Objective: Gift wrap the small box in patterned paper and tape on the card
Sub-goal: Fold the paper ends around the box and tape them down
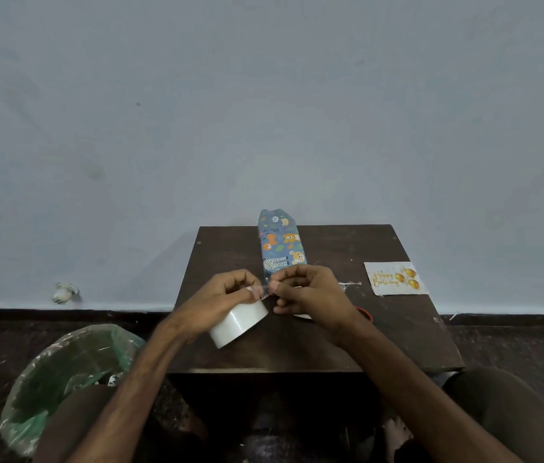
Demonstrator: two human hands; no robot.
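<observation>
Both hands worked low over the worktop (380, 329): the left hand (227, 295) gripped the tape roll (238, 324) while the right hand (310, 292) pinched the tape strip (260, 290), probably to seal the wrapped box (280, 243) just beyond. The card (394, 278) lay apart, untaped.

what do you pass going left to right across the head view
bin with green liner → left hand gripping the tape roll → right hand pinching the tape end → happy birthday card. The wrapped box overlaps the hands sideways, so it is left out.
</observation>
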